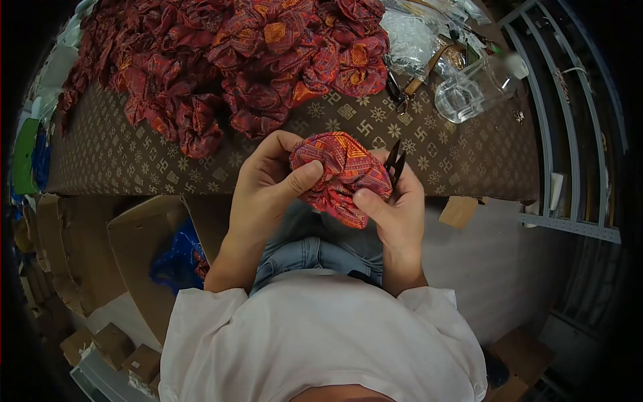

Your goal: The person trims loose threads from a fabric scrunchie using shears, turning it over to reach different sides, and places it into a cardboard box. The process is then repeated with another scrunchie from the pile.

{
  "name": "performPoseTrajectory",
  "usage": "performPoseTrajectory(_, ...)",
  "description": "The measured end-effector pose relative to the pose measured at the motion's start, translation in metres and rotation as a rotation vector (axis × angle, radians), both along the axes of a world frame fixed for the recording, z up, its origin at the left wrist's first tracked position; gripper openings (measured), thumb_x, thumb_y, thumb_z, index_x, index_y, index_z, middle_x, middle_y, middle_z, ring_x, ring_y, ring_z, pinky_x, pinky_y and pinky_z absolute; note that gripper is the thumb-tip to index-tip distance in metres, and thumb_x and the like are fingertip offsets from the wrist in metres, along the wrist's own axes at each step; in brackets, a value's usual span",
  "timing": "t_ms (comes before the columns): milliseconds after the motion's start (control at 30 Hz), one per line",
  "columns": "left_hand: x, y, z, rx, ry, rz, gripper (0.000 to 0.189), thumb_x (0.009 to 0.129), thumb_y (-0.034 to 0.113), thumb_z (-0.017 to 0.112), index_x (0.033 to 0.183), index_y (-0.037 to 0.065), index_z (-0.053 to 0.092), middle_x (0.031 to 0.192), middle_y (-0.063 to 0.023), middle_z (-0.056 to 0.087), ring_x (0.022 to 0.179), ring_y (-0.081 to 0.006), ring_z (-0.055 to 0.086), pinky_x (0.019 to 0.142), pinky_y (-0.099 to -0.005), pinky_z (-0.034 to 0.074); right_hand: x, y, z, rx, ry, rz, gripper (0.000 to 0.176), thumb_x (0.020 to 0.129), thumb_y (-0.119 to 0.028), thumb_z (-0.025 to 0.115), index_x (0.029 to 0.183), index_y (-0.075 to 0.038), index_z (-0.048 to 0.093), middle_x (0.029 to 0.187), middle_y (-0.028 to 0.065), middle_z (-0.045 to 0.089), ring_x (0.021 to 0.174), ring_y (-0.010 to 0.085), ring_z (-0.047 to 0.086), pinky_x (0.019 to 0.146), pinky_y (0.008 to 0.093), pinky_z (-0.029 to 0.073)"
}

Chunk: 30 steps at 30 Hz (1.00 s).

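Observation:
Between my two hands, above the table's front edge, is a gathered scrunchie (348,167) of red cloth with an orange and purple woven-look pattern. My left hand (264,184) grips its left side, thumb pressed on the front. On the right side, my right hand (402,208) pinches the cloth under its thumb. Dark thread snips (396,162) also rest in my right hand, blades pointing up and slightly apart. The fingers behind the cloth are hidden. Beyond my hands, a big heap of similar red scrunchies (261,60) covers the table's far left and middle.
A brown patterned cloth covers the table (321,124). At the back right lie a transparent plastic jar (462,97), a bag of clear bands (410,43) and small tools. A metal rack (569,100) stands at right. An open cardboard box (151,248) with blue plastic sits below left.

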State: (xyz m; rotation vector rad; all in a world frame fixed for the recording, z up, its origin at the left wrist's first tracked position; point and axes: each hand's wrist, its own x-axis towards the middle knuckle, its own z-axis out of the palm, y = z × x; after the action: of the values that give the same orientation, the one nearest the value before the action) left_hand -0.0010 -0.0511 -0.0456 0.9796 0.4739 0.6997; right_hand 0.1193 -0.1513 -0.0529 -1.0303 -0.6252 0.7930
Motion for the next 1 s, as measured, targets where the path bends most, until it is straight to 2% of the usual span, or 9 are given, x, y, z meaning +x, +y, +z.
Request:
performPoseTrajectory(100, -0.004, -0.001, -0.002, -0.058, -0.061, -0.043, 0.016, 0.081, 0.008, 0.057, 0.091, 0.002, 0.046, 0.083, -0.0044, 0.056, 0.073, -0.0083, 0.055, 0.065, -0.0206, 0.045, 0.006, -0.005, -0.006, -0.107, 0.074, 0.050, 0.021, 0.074, -0.006, 0.065, 0.091, 0.001, 0.055, 0.081, 0.0041, 0.056, 0.075, 0.0097, 0.054, 0.067, 0.0214, 0.044)
performPoseTrajectory(200, -0.006, -0.002, -0.007, -0.112, -0.184, -0.130, 0.014, 0.083, 0.008, 0.053, 0.092, 0.002, 0.044, 0.083, -0.0059, 0.056, 0.071, -0.0087, 0.054, 0.063, -0.0211, 0.044, 0.009, -0.005, -0.002, 0.096, 0.334, 0.032, 0.017, 0.076, -0.004, 0.062, 0.090, 0.003, 0.055, 0.082, 0.0071, 0.057, 0.074, 0.0131, 0.056, 0.067, 0.0244, 0.044)
performPoseTrajectory(467, -0.014, -0.004, -0.015, -0.123, -0.295, -0.168, 0.014, 0.083, 0.010, 0.053, 0.091, 0.002, 0.044, 0.084, -0.0074, 0.056, 0.069, -0.0078, 0.051, 0.061, -0.0209, 0.043, 0.017, -0.006, -0.014, 0.132, 0.271, 0.127, 0.012, 0.075, -0.005, 0.062, 0.082, 0.001, 0.055, 0.079, 0.0055, 0.055, 0.071, 0.0114, 0.052, 0.066, 0.0240, 0.041)
performPoseTrajectory(667, -0.003, 0.008, 0.002, 0.443, 0.023, -0.037, 0.040, 0.072, 0.011, 0.067, 0.105, -0.002, 0.048, 0.092, -0.0085, 0.057, 0.081, -0.0129, 0.054, 0.071, -0.0253, 0.044, 0.028, -0.006, 0.003, -0.091, 0.036, 0.294, 0.012, 0.073, -0.008, 0.066, 0.073, -0.001, 0.056, 0.070, 0.0010, 0.054, 0.065, 0.0061, 0.049, 0.058, 0.0197, 0.039)
performPoseTrajectory(733, 0.004, 0.008, 0.009, 0.686, 0.115, -0.222, 0.051, 0.066, 0.009, 0.071, 0.110, -0.002, 0.048, 0.091, -0.0084, 0.058, 0.084, -0.0154, 0.056, 0.073, -0.0271, 0.044, 0.027, -0.003, 0.002, -0.124, -0.096, 0.387, 0.012, 0.075, -0.008, 0.065, 0.082, 0.000, 0.058, 0.071, -0.0001, 0.054, 0.066, 0.0033, 0.048, 0.056, 0.0174, 0.037)
performPoseTrajectory(767, 0.005, 0.010, 0.010, 0.746, 0.224, -0.288, 0.039, 0.067, 0.007, 0.070, 0.101, -0.001, 0.053, 0.086, -0.0060, 0.058, 0.079, -0.0115, 0.055, 0.070, -0.0238, 0.044, 0.022, -0.001, 0.003, -0.123, -0.098, 0.391, 0.012, 0.075, -0.008, 0.065, 0.082, 0.000, 0.058, 0.071, -0.0001, 0.054, 0.066, 0.0033, 0.048, 0.056, 0.0174, 0.037)
performPoseTrajectory(800, 0.005, 0.008, 0.009, 0.749, 0.223, -0.284, 0.039, 0.067, 0.007, 0.070, 0.101, -0.001, 0.053, 0.086, -0.0060, 0.058, 0.079, -0.0115, 0.055, 0.070, -0.0238, 0.044, 0.017, 0.001, 0.004, -0.114, -0.039, 0.216, 0.018, 0.074, -0.010, 0.066, 0.086, 0.000, 0.057, 0.072, -0.0004, 0.054, 0.066, 0.0027, 0.046, 0.055, 0.0173, 0.036)
performPoseTrajectory(867, 0.004, 0.003, 0.005, 0.232, 0.195, -0.135, 0.025, 0.071, 0.007, 0.068, 0.091, -0.001, 0.054, 0.081, -0.0024, 0.057, 0.074, -0.0067, 0.053, 0.065, -0.0197, 0.043, 0.020, -0.005, 0.002, -0.153, 0.075, 0.057, 0.037, 0.071, -0.021, 0.070, 0.098, 0.000, 0.054, 0.078, -0.0006, 0.055, 0.064, 0.0021, 0.042, 0.055, 0.0169, 0.034)
performPoseTrajectory(1000, 0.007, 0.000, -0.004, 0.145, 0.119, -0.001, 0.016, 0.077, 0.006, 0.063, 0.084, 0.001, 0.050, 0.075, -0.0004, 0.054, 0.067, -0.0030, 0.049, 0.059, -0.0169, 0.041, 0.007, -0.003, -0.002, -0.072, -0.232, -0.092, 0.046, 0.066, -0.023, 0.074, 0.099, 0.001, 0.052, 0.082, 0.0011, 0.058, 0.066, 0.0030, 0.045, 0.058, 0.0174, 0.037)
